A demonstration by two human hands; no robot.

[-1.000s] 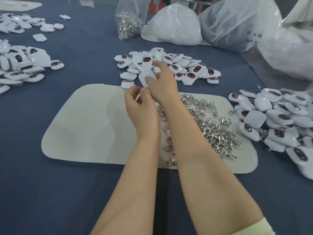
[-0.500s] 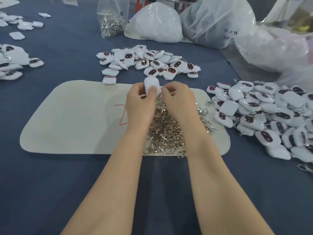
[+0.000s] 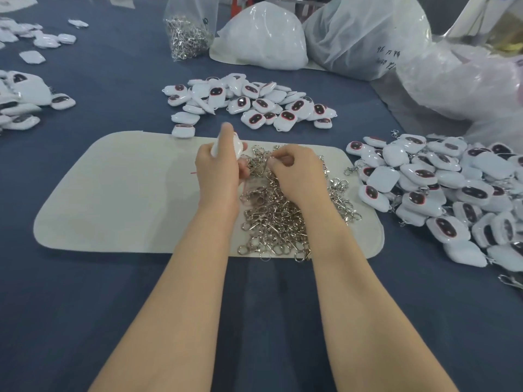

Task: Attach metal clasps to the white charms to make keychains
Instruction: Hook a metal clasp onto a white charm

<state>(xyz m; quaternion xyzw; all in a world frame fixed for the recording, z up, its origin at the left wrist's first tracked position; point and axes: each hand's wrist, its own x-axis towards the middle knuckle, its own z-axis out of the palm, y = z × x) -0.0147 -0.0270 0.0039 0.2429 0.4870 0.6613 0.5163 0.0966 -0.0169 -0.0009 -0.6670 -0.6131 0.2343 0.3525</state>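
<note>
My left hand (image 3: 219, 168) grips a white charm (image 3: 237, 145) over the far edge of the cream mat (image 3: 121, 193). Just to its right, my right hand (image 3: 297, 172) pinches a metal clasp (image 3: 268, 159) at the top of the heap of silver clasps (image 3: 274, 219) lying on the mat. The two hands are a little apart. A pile of loose white charms with dark red-rimmed faces (image 3: 252, 104) lies beyond the mat.
A large pile of charms with clasps (image 3: 441, 193) lies to the right of the mat. More charms (image 3: 22, 100) lie at the far left. A clear bag of clasps (image 3: 186, 35) and white plastic bags (image 3: 263, 38) stand at the back.
The right hand let go of the charm and dropped onto the clasp heap, where it now pinches a clasp. The left hand kept the charm and tilted it up.
</note>
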